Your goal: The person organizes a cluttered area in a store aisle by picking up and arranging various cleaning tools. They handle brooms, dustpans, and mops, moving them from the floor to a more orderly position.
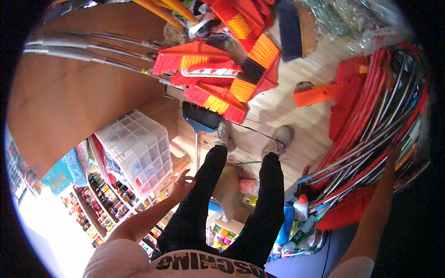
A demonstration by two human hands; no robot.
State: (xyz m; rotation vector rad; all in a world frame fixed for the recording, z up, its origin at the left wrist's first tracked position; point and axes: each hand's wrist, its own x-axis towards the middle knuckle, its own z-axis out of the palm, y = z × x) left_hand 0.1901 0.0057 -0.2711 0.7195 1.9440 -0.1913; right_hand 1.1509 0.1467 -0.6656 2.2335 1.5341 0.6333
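Note:
My left hand [183,186] hangs beside my thigh with its fingers apart and nothing in it, near a white perforated plastic crate [139,149]. On the other side, my right hand [394,153] reaches to a large bundle of red and metallic broom handles [368,128]; its fingers are too unclear to tell whether they grip a handle. In front of my feet lie red broom heads [194,54] with red and yellow bristles, and one with orange and black bristles [255,67]. A black-bristled broom head [201,116] touches my shoe.
Large brown cardboard [87,90] stands on one side, with metal poles [83,45] across it. An orange brush head [316,94] and a red dustpan [347,69] are near the handles. A dark cord [255,131] crosses the wooden floor at my shoes. Bottles and stocked shelves stand behind me.

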